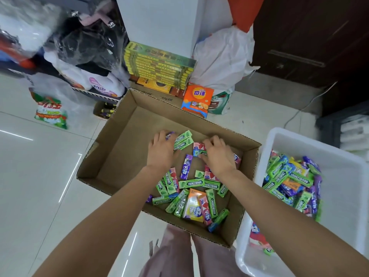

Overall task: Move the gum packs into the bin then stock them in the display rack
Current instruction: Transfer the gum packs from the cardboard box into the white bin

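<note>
An open cardboard box (111,148) on the floor holds several gum packs (191,183), mostly green ones with some purple, pink and orange. Both hands reach into it. My left hand (161,151) lies palm down at the far side of the pile, its fingers over a purple pack (169,134) and beside two green packs (182,141). My right hand (217,153) has its fingers curled onto a pink and white pack (198,146). A white plastic bin (343,200) at the right holds a heap of gum packs (293,182).
Beyond the box stand stacked yellow-green cartons (159,64), an orange packet (198,98) and a white plastic sack (221,58). Bags of goods (52,110) lie at the left on the pale tiled floor. A dark wooden cabinet (311,41) stands at the right rear. No display rack is in view.
</note>
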Motion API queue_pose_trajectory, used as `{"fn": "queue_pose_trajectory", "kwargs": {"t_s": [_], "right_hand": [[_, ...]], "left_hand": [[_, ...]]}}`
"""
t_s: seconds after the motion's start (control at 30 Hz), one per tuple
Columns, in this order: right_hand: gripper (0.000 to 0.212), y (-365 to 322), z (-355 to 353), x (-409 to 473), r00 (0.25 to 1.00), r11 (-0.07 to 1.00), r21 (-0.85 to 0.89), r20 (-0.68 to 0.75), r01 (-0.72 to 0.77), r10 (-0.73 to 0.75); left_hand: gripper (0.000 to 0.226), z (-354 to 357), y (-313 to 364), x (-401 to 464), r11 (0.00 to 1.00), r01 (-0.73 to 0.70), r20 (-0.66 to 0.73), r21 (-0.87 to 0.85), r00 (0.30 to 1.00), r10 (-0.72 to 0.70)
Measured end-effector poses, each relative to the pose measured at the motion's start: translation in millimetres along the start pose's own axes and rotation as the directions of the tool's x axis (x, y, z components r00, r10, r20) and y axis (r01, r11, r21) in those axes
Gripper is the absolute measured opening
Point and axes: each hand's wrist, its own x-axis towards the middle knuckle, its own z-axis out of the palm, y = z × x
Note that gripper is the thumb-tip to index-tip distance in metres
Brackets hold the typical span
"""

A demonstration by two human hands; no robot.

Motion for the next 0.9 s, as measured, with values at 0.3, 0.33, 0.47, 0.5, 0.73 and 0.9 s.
{"fn": "queue_pose_trajectory", "kwargs": {"t_s": [0.3,0.33,0.47,0.5,0.73,0.9], "right_hand": [[0.056,2,-9,6,0.993,0.999,0.026,0.108,0.037,-0.04],[0.055,0,-11,6,0.993,0.999,0.033,0.116,0.022,-0.026],[0.055,-3,-12,0,0.993,0.991,0.112,0.106,-0.069,0.057],[0.054,-4,-13,-2,0.993,0.987,0.133,0.091,-0.085,0.074],[0.048,-17,-25,-20,0.988,0.959,0.263,-0.076,-0.109,0.134],[0.045,-17,-38,-45,0.965,0.915,0.389,-0.182,-0.104,0.187]], "left_hand": [[0.051,-4,3,6,0.996,0.075,0.046,-0.037,0.996,-0.074],[0.051,-5,3,6,0.995,0.085,0.046,-0.042,0.995,-0.083],[0.051,-8,4,1,0.986,0.117,0.037,-0.115,0.993,-0.114],[0.05,-10,4,-1,0.982,0.128,0.026,-0.137,0.992,-0.126],[0.049,-27,12,-25,0.946,0.171,-0.041,-0.277,0.981,-0.189],[0.048,-37,40,-43,0.863,0.227,-0.067,-0.451,0.956,-0.287]]}}
